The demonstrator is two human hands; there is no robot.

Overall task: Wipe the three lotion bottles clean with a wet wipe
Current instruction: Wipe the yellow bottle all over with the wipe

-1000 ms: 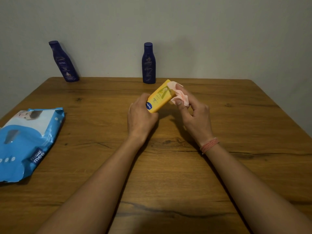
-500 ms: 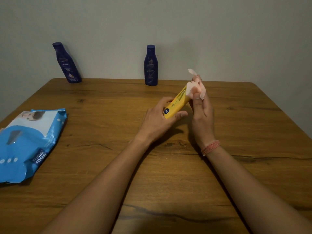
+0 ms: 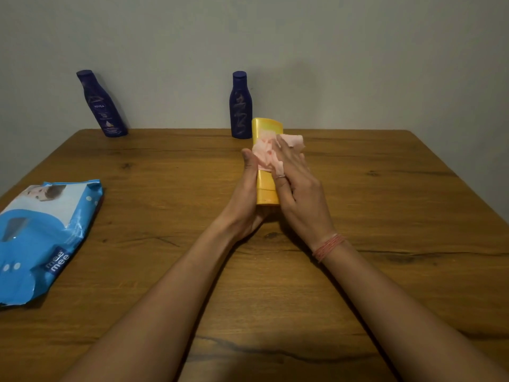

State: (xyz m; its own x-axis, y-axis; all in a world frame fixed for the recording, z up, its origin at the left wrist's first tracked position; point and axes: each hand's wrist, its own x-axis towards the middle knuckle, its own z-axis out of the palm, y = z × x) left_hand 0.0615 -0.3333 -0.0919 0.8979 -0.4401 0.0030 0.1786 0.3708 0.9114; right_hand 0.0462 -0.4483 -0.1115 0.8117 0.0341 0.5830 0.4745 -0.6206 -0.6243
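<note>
The yellow bottle point(image 3: 266, 172) now stands nearly upright between both hands instead of slanting; the right hand point(image 3: 296, 183) presses the wipe point(image 3: 271, 154) lower, apparently mid-body.

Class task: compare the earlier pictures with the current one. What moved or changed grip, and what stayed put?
The yellow lotion bottle has swung from a slant to pointing straight away from the person, held from beneath by the left hand. The right hand has brought the wet wipe onto its upper face. Both dark blue bottles and the wipes pack stayed where they were.
</note>
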